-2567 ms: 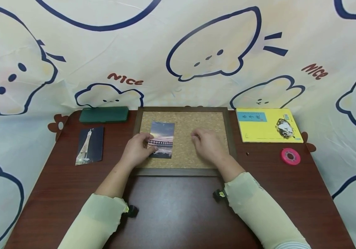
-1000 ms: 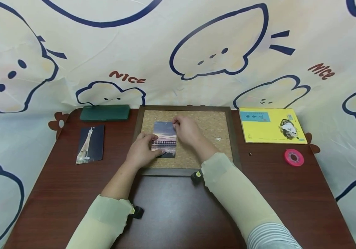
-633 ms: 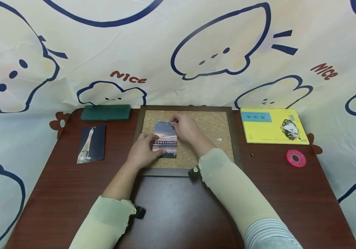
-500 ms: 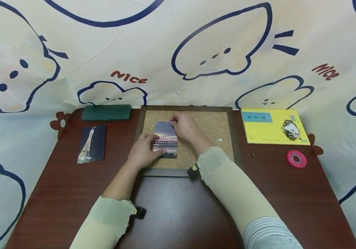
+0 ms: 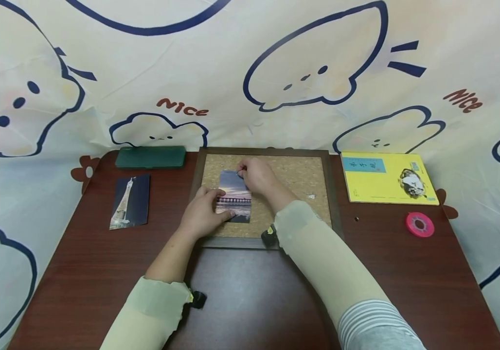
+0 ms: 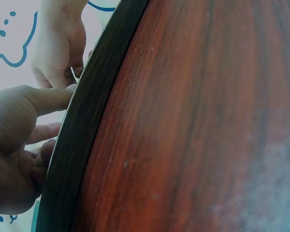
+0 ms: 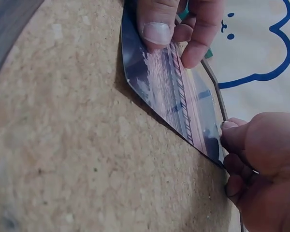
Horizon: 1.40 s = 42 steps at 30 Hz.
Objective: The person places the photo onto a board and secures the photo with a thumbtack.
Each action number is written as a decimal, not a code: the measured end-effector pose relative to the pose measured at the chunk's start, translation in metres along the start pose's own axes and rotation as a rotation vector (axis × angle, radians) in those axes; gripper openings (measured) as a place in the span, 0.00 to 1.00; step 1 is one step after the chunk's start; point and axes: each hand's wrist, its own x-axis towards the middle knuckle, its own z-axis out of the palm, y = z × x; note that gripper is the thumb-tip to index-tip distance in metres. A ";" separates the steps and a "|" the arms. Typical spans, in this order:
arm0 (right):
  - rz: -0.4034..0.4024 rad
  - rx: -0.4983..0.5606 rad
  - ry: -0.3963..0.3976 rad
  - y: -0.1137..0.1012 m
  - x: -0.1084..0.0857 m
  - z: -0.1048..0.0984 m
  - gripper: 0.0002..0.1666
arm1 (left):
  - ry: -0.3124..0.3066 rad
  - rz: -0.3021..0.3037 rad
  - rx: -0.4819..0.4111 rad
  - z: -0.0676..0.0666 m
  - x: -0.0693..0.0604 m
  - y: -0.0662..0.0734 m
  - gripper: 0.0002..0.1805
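A photo of a sunset pier lies on a framed corkboard, its near edge bowed off the cork in the right wrist view. My left hand rests on the photo's left side, thumb and fingertips pressing it from above. My right hand pinches something tiny, seemingly a pushpin, at the photo's top right corner; the fingers mostly hide it. Left thumb and right hand show at opposite ends of the photo in the right wrist view.
A tower photo and a green case lie left of the board. To its right are a yellow book, a pink tape roll and a tiny dark bit. Small whitish bits sit on the cork.
My right hand has come left from the board's right part to the photo's top right corner, uncovering the whitish bits. The left hand has stayed on the photo. The view has shifted slightly.
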 end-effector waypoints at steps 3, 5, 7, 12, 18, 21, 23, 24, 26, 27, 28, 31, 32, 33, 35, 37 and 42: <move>-0.016 -0.013 -0.009 0.001 0.002 0.001 0.08 | -0.003 0.002 -0.002 0.000 0.000 0.000 0.37; -0.021 -0.023 -0.012 0.001 0.003 0.002 0.08 | -0.003 0.004 -0.002 0.000 0.000 0.000 0.37; -0.020 -0.024 -0.016 0.002 0.003 0.002 0.09 | -0.003 0.010 0.000 0.000 -0.001 0.000 0.37; -0.016 -0.027 -0.015 0.002 0.006 0.003 0.11 | 0.001 0.015 0.001 0.000 -0.002 0.001 0.37; 0.026 -0.039 -0.022 -0.004 0.011 0.002 0.13 | 0.006 0.011 -0.007 0.000 -0.002 0.001 0.37; 0.060 -0.047 -0.016 -0.008 0.013 0.002 0.12 | 0.009 0.008 -0.008 -0.001 -0.002 0.000 0.37; 0.079 -0.051 -0.006 -0.009 0.013 0.001 0.12 | 0.010 0.010 -0.007 -0.001 -0.003 0.000 0.37; 0.089 -0.054 -0.002 -0.010 0.014 0.000 0.12 | 0.010 0.010 -0.007 -0.001 -0.003 0.000 0.37; 0.097 -0.065 0.006 -0.012 0.014 -0.001 0.12 | 0.012 0.009 -0.007 -0.001 -0.003 0.001 0.37; 0.098 -0.078 0.007 -0.012 0.015 -0.001 0.13 | 0.014 0.009 -0.007 -0.001 -0.003 0.001 0.37; 0.093 -0.094 0.009 -0.012 0.015 -0.001 0.13 | 0.015 0.008 -0.005 -0.001 -0.003 0.001 0.37; 0.078 -0.110 0.012 -0.011 0.016 -0.001 0.14 | 0.015 0.005 -0.005 -0.001 -0.003 0.002 0.37; 0.073 -0.107 0.011 -0.010 0.016 0.000 0.14 | 0.013 0.003 -0.006 -0.001 -0.003 0.002 0.37; 0.069 -0.096 0.010 -0.009 0.017 0.000 0.13 | 0.011 0.003 -0.007 -0.001 -0.004 0.002 0.37; 0.052 -0.044 0.004 -0.004 0.016 0.000 0.09 | 0.008 0.004 -0.011 0.000 -0.003 0.003 0.37; 0.005 0.007 -0.004 0.003 0.014 -0.001 0.09 | 0.006 0.005 -0.015 0.000 -0.003 0.003 0.37; -0.163 0.031 -0.017 0.025 0.004 -0.001 0.17 | 0.009 0.002 -0.015 0.002 -0.003 0.002 0.36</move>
